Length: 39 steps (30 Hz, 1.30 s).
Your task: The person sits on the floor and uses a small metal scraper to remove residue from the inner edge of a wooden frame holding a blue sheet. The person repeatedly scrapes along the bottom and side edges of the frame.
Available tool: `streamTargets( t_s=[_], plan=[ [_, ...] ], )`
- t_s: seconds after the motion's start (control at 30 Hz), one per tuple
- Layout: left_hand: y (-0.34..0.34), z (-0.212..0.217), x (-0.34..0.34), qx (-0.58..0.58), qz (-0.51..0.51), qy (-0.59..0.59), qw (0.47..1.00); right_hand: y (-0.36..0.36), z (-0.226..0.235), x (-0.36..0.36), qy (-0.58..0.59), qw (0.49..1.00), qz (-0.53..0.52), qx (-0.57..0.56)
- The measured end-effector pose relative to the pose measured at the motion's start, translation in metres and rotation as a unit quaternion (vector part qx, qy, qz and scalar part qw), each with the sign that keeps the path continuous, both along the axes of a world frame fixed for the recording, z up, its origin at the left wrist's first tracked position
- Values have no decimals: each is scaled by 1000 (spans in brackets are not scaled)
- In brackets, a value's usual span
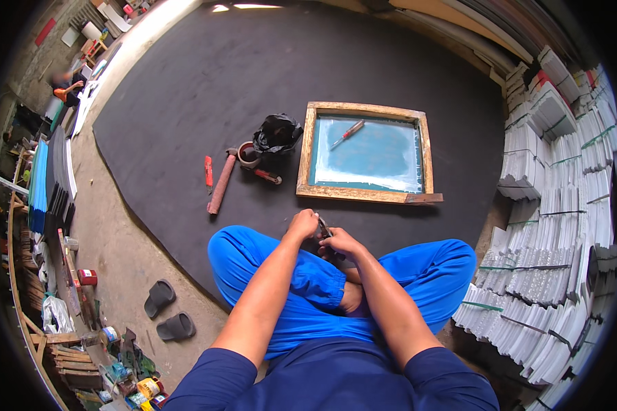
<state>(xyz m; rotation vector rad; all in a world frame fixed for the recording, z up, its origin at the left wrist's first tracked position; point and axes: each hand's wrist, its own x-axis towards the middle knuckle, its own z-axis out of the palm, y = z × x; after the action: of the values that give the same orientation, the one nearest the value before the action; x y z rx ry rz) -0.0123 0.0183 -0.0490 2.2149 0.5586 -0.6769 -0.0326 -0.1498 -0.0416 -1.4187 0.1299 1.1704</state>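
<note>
I sit cross-legged in blue trousers on a dark mat, both hands close together over my lap. My left hand [304,225] has its fingers closed in a pinch against the upper end of a small dark tool [324,229]. My right hand [343,244] is wrapped round the tool's lower part; its exact kind is unclear. Just beyond my hands lies a wooden screen-printing frame [363,196] with a blue-green mesh, whitish toward its edges. A screwdriver [347,135] with a reddish handle rests on the mesh.
Left of the frame are a black plastic bag [277,134], a reddish cup [247,156], a long faded-red rod [222,183] and a red cutter [208,172]. White bundled stacks [548,233] line the right. Dark slippers [161,299] lie left; a person [67,89] sits far left.
</note>
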Motion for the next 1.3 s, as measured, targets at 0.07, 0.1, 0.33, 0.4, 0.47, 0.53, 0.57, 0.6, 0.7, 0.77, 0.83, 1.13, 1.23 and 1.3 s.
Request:
streamTargets(
  t_s=[0.07,0.1,0.33,0.4,0.47,0.53,0.57,0.6,0.7,0.77,0.83,1.13,1.23,1.3],
  plan=[
    [0,2,1,9,-13,-12,1000,-1,-13,3,2,999,37,-3],
    [1,-1,2,21,-35,-19,999,-2,-21,5,4,998,55,-4],
    [19,-5,3,77,-12,78,994,-12,-11,3,57,992,112,-34],
    [10,7,-1,178,-8,56,982,-22,-21,2,53,993,99,-35],
    [2,45,-5,224,-51,67,971,-35,-24,3,63,996,59,-12],
    [-6,44,-3,241,-73,20,968,-45,-21,5,69,997,23,-1],
    [-12,42,-2,248,-84,-2,965,-51,-17,6,71,997,5,-3],
    [-18,36,-2,242,-116,-68,961,-57,-13,7,72,997,-14,-5],
    [-42,23,2,243,-218,-275,905,-74,1,10,71,992,-105,0],
    [-71,24,15,226,-245,-345,877,-89,-2,13,45,979,-196,6],
    [-98,20,27,228,-275,-392,848,-104,-16,18,21,963,-269,19],
    [-144,-29,55,303,-330,-439,779,-132,0,24,54,922,-383,34],
    [-145,-38,60,299,-318,-478,763,-132,-2,25,54,917,-394,45],
    [-143,-40,59,291,-324,-499,749,-131,-4,26,54,916,-396,48]
  ],
)
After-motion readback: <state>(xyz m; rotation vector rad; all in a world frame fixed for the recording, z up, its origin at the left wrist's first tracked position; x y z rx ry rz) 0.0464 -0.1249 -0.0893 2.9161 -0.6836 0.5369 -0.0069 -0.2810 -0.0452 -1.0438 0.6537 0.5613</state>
